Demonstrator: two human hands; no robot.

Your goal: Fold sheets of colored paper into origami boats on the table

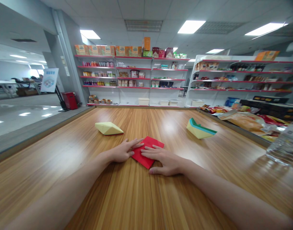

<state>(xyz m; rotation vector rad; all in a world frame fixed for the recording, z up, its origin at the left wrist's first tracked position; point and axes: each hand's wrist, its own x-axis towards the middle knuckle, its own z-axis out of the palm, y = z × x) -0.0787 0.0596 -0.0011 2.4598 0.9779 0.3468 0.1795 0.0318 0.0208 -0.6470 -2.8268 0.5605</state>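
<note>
A folded red paper (150,147) lies flat on the wooden table (127,191) in front of me. My left hand (123,150) rests at its left edge with fingers stretched out, the fingertips on the paper. My right hand (164,159) lies flat over the paper's right side, fingers extended and pressing down. Neither hand grips anything.
A folded yellow paper piece (108,128) lies to the far left, and a stack of folded yellow, green and red papers (200,129) to the far right. Snack packets (247,119) and a clear plastic bottle (284,143) crowd the right edge. Store shelves (136,80) stand behind.
</note>
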